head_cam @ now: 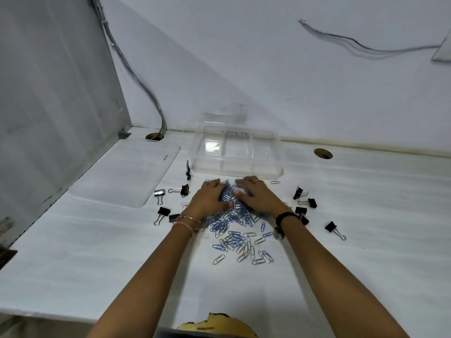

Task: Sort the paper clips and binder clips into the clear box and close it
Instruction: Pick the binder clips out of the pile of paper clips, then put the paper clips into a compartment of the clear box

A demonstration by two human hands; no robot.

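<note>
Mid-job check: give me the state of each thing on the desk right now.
Clear box: open, looks empty.
Lid: off, flat on desk left of box.
Paper clips: loose pile on desk.
Binder clips: scattered both sides.
Left hand, right hand: cupped, scooping paper clips together.

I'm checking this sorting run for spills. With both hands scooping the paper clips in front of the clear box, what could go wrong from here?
1. The left hand and right hand only cup the paper clips loosely; some may drop before reaching the clear box.
2. Binder clips lie scattered on both sides; one could be swept into the handful.
3. The lid lies apart, still to be fitted.
</note>
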